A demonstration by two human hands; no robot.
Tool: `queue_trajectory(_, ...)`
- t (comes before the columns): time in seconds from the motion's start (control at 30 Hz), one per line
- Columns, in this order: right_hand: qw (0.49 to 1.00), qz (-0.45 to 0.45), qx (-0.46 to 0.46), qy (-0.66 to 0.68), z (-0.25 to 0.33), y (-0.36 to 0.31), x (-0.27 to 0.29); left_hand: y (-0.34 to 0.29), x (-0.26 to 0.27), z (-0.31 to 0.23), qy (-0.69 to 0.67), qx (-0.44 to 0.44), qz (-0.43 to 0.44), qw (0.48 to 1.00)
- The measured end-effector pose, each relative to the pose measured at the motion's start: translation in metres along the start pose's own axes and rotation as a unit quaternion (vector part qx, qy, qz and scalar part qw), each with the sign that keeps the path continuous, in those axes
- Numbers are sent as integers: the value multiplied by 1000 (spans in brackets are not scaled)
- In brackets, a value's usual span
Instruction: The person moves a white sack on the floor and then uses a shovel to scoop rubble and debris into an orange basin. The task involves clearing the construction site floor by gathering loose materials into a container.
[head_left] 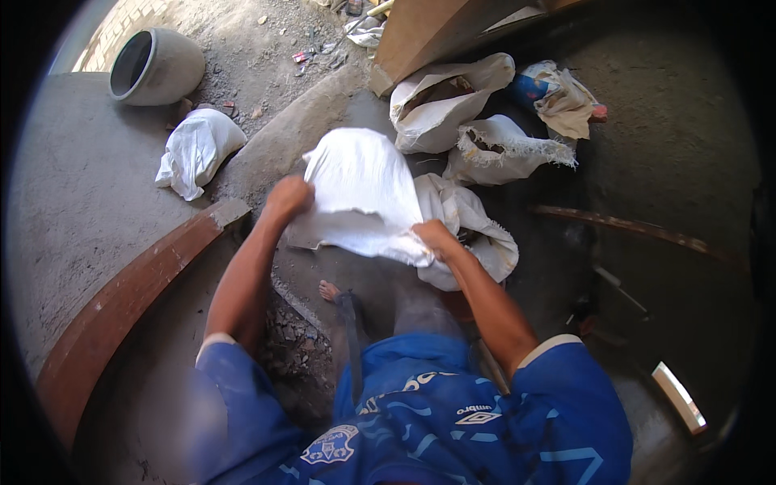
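The site is a rough, dusty floor [89, 186] with loose earth and rubble toward the top left and deep shade along the right. A white sack [356, 186] is stretched in the air in front of the person, above the floor near the middle of the view. The left hand [291, 198] is clenched on its left edge; the right hand [435, 236] grasps its lower right corner. The mouth sags between the two.

Close to the right hand, a crumpled sack [462, 212] lies partly hidden behind the held one and the right forearm, crowding that side. Beyond it stand two open sacks, a larger upright one [428, 133] and a frayed one [505, 164], side by side; their contents cannot be made out clearly. A torn brown bag [564, 105] sits past them, against something blue.

On the left, a reddish-brown beam [121, 319] runs along the floor, its end near the left forearm. A bundled white sack [202, 149] lies farther off, near a round clay pot [162, 69] tipped on its side. A bare foot [329, 291] shows below the held sack.
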State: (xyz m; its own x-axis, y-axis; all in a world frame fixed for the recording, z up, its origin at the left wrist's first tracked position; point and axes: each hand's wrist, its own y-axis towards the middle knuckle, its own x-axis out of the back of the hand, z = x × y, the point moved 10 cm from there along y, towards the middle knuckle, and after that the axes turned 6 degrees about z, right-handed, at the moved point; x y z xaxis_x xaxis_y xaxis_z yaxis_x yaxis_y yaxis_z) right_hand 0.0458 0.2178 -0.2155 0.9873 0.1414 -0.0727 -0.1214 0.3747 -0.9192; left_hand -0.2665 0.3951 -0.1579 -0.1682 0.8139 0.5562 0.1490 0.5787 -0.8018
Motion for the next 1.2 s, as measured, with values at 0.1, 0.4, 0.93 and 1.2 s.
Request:
queue_trajectory(0.1,994,-68,-48,64,-23,99,89,120,7,-76,-48,-35,7,998)
queue_trajectory(0.4,994,-97,-30,-50,-5,131,159,146,-10,-80,-441,-18,-16,897)
queue_trajectory(0.93,909,-61,8,-413,61,-74,100,-288,-272,144,-359,251,24,899)
queue_trajectory(1.2,778,131,218,-575,75,-252,-132,-396,-222,84,-440,66,-191,875)
